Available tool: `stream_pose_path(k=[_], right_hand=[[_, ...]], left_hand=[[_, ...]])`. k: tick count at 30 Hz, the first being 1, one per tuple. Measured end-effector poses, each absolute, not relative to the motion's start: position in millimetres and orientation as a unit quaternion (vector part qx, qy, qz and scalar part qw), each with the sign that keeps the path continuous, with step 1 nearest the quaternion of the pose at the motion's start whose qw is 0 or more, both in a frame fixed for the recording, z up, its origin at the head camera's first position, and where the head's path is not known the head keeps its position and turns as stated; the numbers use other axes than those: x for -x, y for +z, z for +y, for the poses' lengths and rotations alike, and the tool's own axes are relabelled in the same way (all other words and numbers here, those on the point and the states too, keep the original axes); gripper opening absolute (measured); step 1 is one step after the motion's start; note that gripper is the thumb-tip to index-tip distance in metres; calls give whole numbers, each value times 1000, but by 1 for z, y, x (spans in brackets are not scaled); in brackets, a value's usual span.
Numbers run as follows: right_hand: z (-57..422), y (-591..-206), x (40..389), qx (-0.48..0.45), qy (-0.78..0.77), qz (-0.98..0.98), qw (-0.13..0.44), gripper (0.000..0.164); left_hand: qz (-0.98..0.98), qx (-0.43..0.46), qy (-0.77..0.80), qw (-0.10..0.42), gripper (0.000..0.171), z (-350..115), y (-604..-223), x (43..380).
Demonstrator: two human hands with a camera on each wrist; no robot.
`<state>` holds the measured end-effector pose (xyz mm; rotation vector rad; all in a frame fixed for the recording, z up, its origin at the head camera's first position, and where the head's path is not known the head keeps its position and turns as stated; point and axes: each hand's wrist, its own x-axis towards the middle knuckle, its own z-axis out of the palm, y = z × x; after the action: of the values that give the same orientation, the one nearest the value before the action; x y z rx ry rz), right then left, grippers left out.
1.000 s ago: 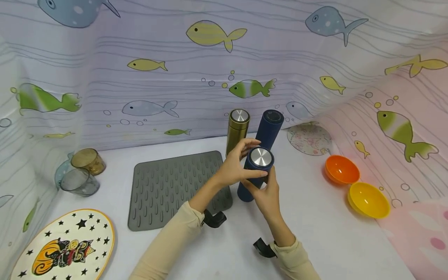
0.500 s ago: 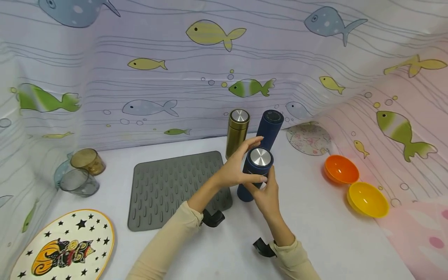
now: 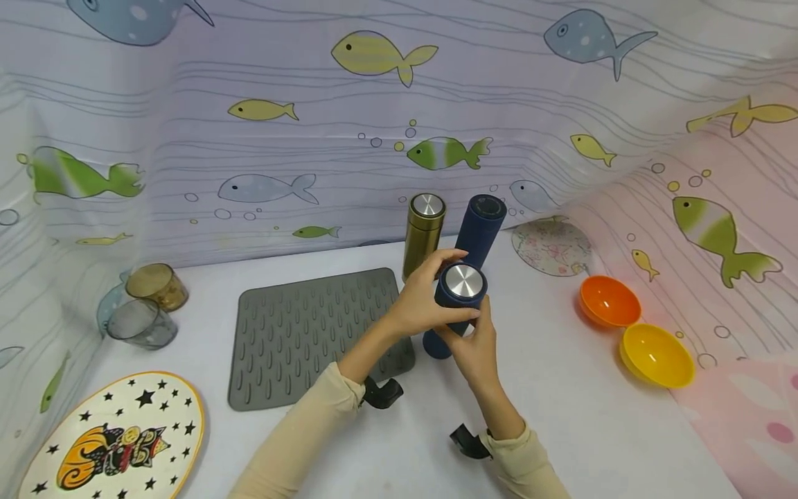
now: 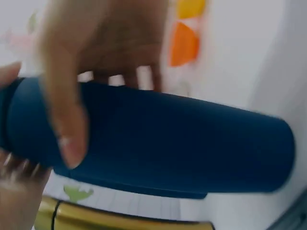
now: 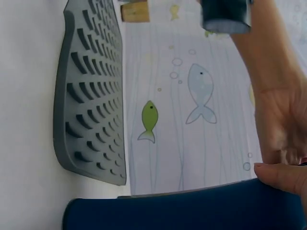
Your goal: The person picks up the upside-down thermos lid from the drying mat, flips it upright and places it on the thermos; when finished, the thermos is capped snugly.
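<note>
A navy thermos bottle (image 3: 458,305) with a brushed-metal disc on its lid is between both hands; whether its base touches the table, I cannot tell. My left hand (image 3: 414,303) curls round the upper part near the lid, its thumb across the front. Lower down, my right hand (image 3: 476,350) grips the body, its thumb lying along the bottle (image 4: 192,139) in the left wrist view. Right behind stand a second navy thermos (image 3: 480,232) with a dark top and a gold thermos (image 3: 424,235). In the right wrist view the navy bottle (image 5: 182,211) spans the lower edge.
A grey ridged mat (image 3: 312,339) lies left of the bottles. Farther left are an amber glass (image 3: 157,287), a grey glass (image 3: 142,324) and an oval plate (image 3: 181,416). On the right sit orange (image 3: 609,303) and yellow (image 3: 657,357) bowls, with a floral round piece (image 3: 551,248) behind.
The left hand's fingers straightened and spread away from the bottle top half a second ago, and now curl round it again. The right hand and the bottle stay nearly where they were.
</note>
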<state>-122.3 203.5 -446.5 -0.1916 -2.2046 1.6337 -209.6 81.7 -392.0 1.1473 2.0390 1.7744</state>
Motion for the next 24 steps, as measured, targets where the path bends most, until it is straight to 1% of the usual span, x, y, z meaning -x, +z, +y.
stream_pose_path(k=[2, 4, 5, 9, 12, 14, 19, 21, 22, 24], right_hand=[[203, -446, 122, 68, 581, -788, 191, 78], [203, -446, 121, 68, 582, -788, 190, 79], [203, -446, 121, 66, 583, -787, 189, 80], [203, -446, 121, 66, 584, -786, 193, 79], [203, -446, 121, 67, 582, -788, 191, 78], [203, -446, 121, 68, 582, -787, 190, 78], [203, -446, 121, 68, 588, -783, 191, 75], [203, -446, 121, 68, 591, -781, 189, 75], [203, -445, 121, 68, 594, -779, 188, 75], [202, -445, 120, 72, 593, -780, 185, 75]], left_hand=[[661, -400, 622, 127, 81, 81, -392, 210], [643, -407, 633, 145, 85, 80, -392, 210], [646, -406, 631, 144, 86, 81, -393, 209], [679, -386, 614, 108, 89, 83, -394, 206], [655, -382, 641, 116, 77, 84, -394, 205], [651, -376, 648, 123, 74, 84, -394, 203], [718, -353, 595, 71, 77, 85, -392, 201], [707, -361, 603, 75, 72, 84, -392, 202], [692, -370, 613, 86, 70, 83, -391, 203], [676, -382, 621, 103, 74, 81, -390, 203]])
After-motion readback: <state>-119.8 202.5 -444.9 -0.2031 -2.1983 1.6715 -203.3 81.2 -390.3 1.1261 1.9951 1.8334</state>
